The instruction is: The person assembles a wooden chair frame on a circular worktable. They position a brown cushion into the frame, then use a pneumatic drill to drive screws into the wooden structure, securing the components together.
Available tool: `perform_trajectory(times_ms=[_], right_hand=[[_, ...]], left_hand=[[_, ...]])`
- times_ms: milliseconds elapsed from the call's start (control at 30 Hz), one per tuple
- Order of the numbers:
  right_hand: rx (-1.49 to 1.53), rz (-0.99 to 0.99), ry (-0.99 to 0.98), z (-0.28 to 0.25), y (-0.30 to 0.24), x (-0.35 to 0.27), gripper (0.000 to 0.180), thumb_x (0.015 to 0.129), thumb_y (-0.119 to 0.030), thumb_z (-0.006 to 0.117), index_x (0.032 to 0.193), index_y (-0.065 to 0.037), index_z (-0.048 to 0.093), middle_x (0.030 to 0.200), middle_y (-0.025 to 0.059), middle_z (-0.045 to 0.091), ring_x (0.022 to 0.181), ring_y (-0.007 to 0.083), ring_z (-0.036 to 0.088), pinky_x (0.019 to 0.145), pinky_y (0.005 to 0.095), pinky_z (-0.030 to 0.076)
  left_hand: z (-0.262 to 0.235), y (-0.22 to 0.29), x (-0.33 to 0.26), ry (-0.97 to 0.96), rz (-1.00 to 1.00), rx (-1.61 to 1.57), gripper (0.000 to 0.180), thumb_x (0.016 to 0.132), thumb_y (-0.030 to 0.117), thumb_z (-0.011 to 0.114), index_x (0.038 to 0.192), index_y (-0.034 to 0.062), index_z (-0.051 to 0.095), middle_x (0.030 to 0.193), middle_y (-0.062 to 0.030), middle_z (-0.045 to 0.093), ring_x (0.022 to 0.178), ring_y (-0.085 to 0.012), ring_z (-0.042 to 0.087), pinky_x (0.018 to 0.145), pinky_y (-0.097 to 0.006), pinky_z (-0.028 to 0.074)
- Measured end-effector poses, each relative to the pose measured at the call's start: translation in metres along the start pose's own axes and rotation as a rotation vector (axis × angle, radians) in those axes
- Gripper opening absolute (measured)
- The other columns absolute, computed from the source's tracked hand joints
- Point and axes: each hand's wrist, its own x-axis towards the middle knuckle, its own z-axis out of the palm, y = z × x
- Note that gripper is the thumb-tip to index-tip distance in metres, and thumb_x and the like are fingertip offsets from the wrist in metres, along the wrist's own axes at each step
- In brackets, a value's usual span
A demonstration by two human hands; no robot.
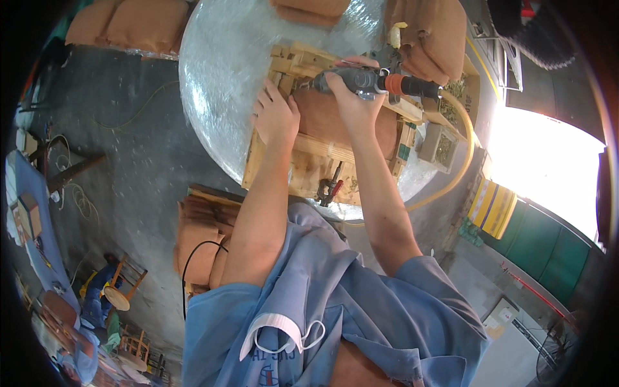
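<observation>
My right hand (358, 106) wraps round a grey hand-held power tool (362, 81). An orange and black end piece (409, 85) on the tool's right joins a yellow hose (465, 151). Tool and hand are over the far part of a wooden frame (322, 149), which has a brown padded block (322, 119) inside it. With fingers spread, my left hand (276, 119) rests at the frame's left side, holding nothing. The tool's left tip meets the frame near those fingers; whether it touches is hard to see. A black clamp-like piece with a red handle (331, 186) is on the frame's near board.
Beneath the frame is a round table wrapped in clear film (213, 84). Brown padded pieces lie at the far left (132, 26), far right (429, 35) and near left (196, 242). An open box (440, 147) holds small pieces. People sit at lower left.
</observation>
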Motion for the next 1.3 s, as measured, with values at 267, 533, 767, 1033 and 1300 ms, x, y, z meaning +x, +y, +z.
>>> perform_trajectory(times_ms=[267,533,767,1033,1300], right_hand=[[0.019,0.026,0.017,0.01,-0.008,0.0,0.037,0.076,-0.003,0.083,0.109,0.0,0.066,0.098,0.0076,0.075,0.087,0.0144,0.072,0.079,0.0299,0.06],[-0.138,-0.015,-0.107,0.028,-0.01,0.015,0.035,0.076,-0.005,0.084,0.108,-0.001,0.07,0.098,0.0059,0.077,0.088,0.0126,0.073,0.083,0.0304,0.059],[-0.105,-0.184,-0.123,0.028,0.006,-0.006,0.04,0.076,-0.002,0.085,0.111,0.0,0.067,0.1,0.01,0.076,0.09,0.0139,0.073,0.083,0.0299,0.06],[-0.018,-0.104,-0.101,0.027,0.0,-0.007,0.042,0.077,0.004,0.084,0.115,0.001,0.063,0.103,0.0136,0.075,0.092,0.0168,0.073,0.083,0.0318,0.061],[-0.004,-0.12,-0.034,0.029,0.006,-0.018,0.043,0.077,0.004,0.083,0.114,0.0,0.062,0.103,0.0134,0.075,0.091,0.0167,0.072,0.083,0.0313,0.061]], left_hand=[[0.006,-0.001,-0.002,0.031,0.009,0.034,0.077,0.104,0.047,0.058,0.166,0.0101,0.03,0.15,-0.0153,0.051,0.131,-0.0364,0.056,0.101,-0.055,0.048],[0.004,-0.002,0.001,0.039,0.019,0.028,0.077,0.103,0.047,0.059,0.165,0.0099,0.031,0.148,-0.0152,0.052,0.131,-0.0362,0.056,0.102,-0.055,0.048],[0.004,-0.004,-0.002,0.011,0.008,-0.001,0.077,0.104,0.043,0.059,0.166,0.0087,0.031,0.152,-0.0165,0.051,0.135,-0.0366,0.054,0.103,-0.058,0.046],[0.006,-0.005,0.0,-0.011,-0.009,-0.042,0.075,0.105,0.043,0.058,0.166,0.0094,0.031,0.154,-0.016,0.048,0.138,-0.0369,0.051,0.107,-0.06,0.043],[0.006,-0.001,-0.004,0.041,0.001,0.017,0.076,0.104,0.044,0.06,0.165,0.0085,0.033,0.149,-0.0145,0.052,0.131,-0.0352,0.055,0.1,-0.054,0.048]])
